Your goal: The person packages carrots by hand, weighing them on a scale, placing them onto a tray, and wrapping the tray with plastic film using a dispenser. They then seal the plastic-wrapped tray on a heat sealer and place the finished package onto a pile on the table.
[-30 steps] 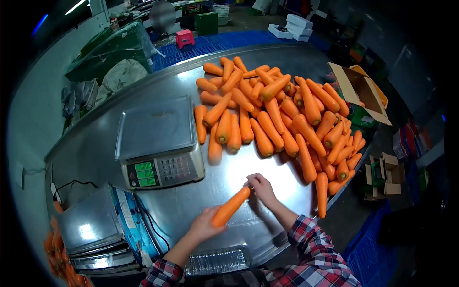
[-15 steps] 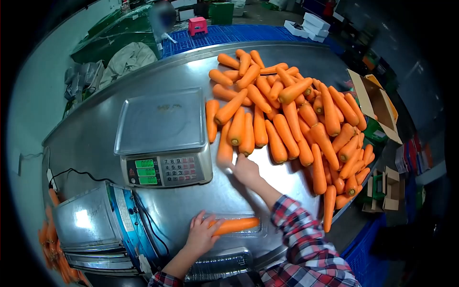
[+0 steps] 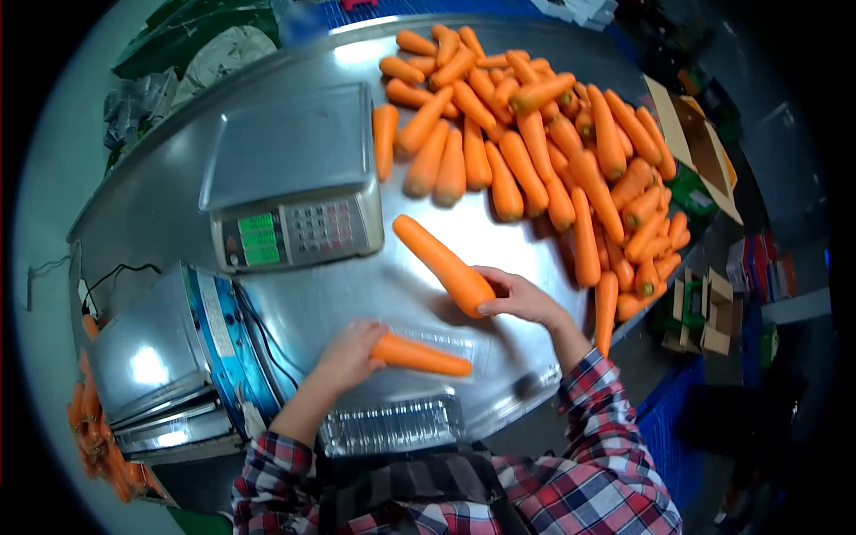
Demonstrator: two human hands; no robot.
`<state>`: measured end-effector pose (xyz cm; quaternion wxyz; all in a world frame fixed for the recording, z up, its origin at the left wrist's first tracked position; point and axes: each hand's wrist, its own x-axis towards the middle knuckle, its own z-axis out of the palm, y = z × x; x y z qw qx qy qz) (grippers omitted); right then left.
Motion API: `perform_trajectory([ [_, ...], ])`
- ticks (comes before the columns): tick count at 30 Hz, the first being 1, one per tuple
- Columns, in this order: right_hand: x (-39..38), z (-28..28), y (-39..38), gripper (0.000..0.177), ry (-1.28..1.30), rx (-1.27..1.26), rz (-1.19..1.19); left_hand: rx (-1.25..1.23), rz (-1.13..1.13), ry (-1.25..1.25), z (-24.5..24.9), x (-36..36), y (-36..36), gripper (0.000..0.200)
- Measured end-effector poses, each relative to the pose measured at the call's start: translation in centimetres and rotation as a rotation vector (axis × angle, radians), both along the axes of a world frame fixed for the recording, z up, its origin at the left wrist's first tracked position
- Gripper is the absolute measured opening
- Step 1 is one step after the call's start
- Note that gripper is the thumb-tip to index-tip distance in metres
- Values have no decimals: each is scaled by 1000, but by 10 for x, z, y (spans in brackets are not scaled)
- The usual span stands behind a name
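Observation:
My right hand [image 3: 515, 297] grips the thick end of a carrot [image 3: 443, 266] and holds it above the steel table, its thin tip towards the scale. Lower left, my left hand [image 3: 350, 355] is closed around one end of another carrot [image 3: 423, 354], which lies over a clear plastic tray [image 3: 481, 346]. Close to my body sits a stack of clear trays [image 3: 392, 426]. A large heap of loose carrots [image 3: 535, 152] covers the far right part of the table.
A digital scale [image 3: 290, 178] with a bare pan and green displays stands left of the heap. Nearer on the left is a metal machine with a blue side panel [image 3: 223, 357] and a cable. Cardboard boxes [image 3: 704, 143] stand past the table's right edge. More carrots [image 3: 98, 437] lie at lower left.
My right hand has picked a carrot from the heap's near edge and brought it back towards me. My left hand keeps its carrot, now tilted differently. The view has dipped downwards.

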<state>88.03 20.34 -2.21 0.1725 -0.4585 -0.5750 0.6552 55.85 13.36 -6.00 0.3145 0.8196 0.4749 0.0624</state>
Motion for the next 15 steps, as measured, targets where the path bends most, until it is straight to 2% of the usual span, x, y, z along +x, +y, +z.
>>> perform_trajectory([
  [3,17,6,-30,65,-137,28,176,25,151,-141,-10,-1,-11,63],
  [8,17,6,-70,67,-491,264,372,-43,183,-173,-11,-8,-14,64],
  [9,12,5,-77,68,-531,250,332,-85,198,-188,-14,-10,-14,64],
  [11,1,3,-92,66,-573,276,222,-18,273,-169,-18,-12,-16,65],
  [14,-5,-10,-111,62,-448,369,4,-37,303,-198,-28,-21,-15,67],
  [15,-10,-11,-117,58,-477,420,-20,-60,303,-220,-26,-23,-13,67],
])
